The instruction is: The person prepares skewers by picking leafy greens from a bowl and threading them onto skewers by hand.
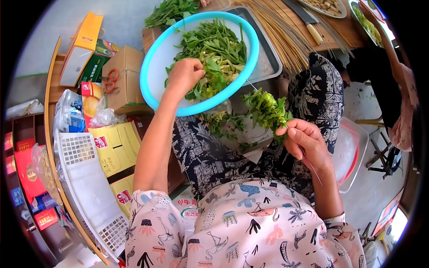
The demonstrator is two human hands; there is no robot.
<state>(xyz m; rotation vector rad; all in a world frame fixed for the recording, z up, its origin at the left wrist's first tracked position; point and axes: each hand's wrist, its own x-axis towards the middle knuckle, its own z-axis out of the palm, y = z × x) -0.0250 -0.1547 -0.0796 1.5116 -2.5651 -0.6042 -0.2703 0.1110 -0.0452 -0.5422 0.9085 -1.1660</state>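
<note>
My right fingers [305, 136] are closed on the skewer [312, 166], just below its bunched greens [264, 107], beside the blue-rimmed basin [254, 50]. Left fingers [196, 67] curl at loose greens [223, 47] inside; can't tell if any caught. I'd hold steady, pierce stems, small tufts only.

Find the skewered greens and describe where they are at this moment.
In the head view, the skewered greens are right of centre, held in the right hand, just to the right of the blue-rimmed basin.

Grey floor [357, 207] at right, dark brown shelves [27, 130] far left.
</note>
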